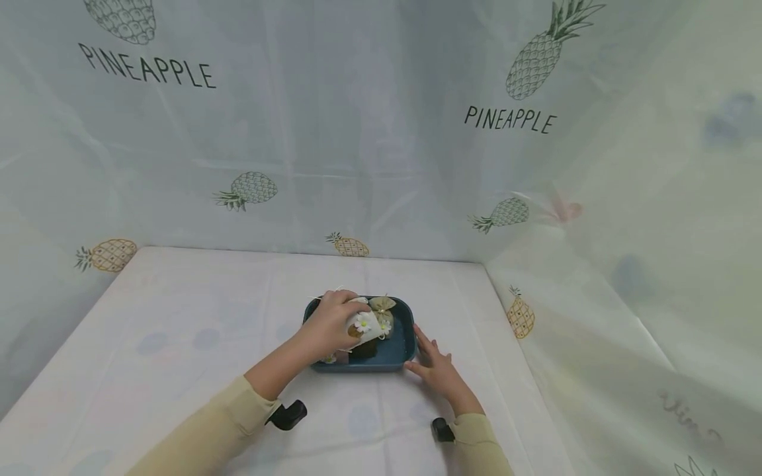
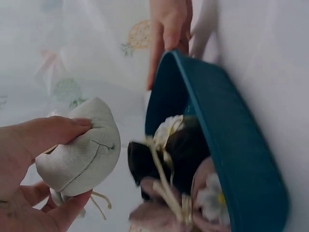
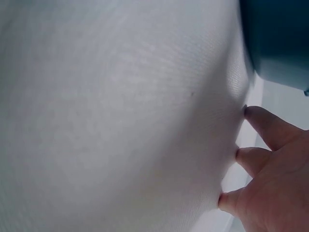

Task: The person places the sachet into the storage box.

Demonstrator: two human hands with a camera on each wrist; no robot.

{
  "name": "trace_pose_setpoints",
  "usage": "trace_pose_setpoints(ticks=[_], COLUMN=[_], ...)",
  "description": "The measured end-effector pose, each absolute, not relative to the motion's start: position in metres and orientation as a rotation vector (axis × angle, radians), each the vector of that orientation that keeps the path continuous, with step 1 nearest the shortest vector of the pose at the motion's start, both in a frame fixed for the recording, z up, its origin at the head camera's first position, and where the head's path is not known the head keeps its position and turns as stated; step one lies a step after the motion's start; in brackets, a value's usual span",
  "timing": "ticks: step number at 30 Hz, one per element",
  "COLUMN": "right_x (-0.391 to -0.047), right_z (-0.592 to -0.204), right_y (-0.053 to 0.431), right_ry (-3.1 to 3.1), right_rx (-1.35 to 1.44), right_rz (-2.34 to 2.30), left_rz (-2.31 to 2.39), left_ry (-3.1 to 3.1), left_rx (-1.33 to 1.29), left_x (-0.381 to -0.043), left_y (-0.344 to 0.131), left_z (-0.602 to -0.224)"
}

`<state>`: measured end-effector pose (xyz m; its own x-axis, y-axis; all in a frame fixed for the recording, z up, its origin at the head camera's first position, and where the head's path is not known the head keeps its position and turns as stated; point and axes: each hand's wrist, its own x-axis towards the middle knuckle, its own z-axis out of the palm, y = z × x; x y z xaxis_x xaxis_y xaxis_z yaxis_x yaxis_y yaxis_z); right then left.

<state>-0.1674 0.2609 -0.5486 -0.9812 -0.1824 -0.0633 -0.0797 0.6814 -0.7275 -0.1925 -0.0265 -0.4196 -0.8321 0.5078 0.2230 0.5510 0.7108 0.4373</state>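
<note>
My left hand (image 1: 332, 325) pinches a small white cloth sachet (image 2: 84, 154) between thumb and fingers, above the dark blue tray (image 2: 246, 140). The left wrist view shows a stitched seam and a thin cord on this sachet. In the tray lie a dark sachet (image 2: 186, 147), a mauve one (image 2: 203, 181) with a white flower, and a beige one (image 1: 383, 305) at the far right. My right hand (image 1: 439, 373) is at the tray's right end, fingers spread, thumb and a finger against its wall. In the right wrist view, several fingertips touch the white cloth.
A white cloth with faint spots covers the table (image 1: 196, 317). Behind it hangs a pineapple-print curtain (image 1: 357, 132), which continues along the right side. Black straps (image 1: 288, 415) sit at both wrists.
</note>
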Motion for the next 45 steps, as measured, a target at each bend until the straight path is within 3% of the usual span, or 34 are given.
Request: trace_pose_setpoints(ticks=[16,45], right_x=[-0.166,-0.167], right_z=[-0.548,-0.549], right_y=[0.263,0.263], right_ry=[2.738,2.751], right_rx=[-0.213,-0.224], right_rz=[-1.195,-1.181], left_rz=[-0.622,-0.428], left_ry=[-2.82,-2.877], left_rx=[-1.1,-1.293], left_x=[-0.196,-0.207], left_y=[0.017,0.027], left_z=[-0.448,-0.47])
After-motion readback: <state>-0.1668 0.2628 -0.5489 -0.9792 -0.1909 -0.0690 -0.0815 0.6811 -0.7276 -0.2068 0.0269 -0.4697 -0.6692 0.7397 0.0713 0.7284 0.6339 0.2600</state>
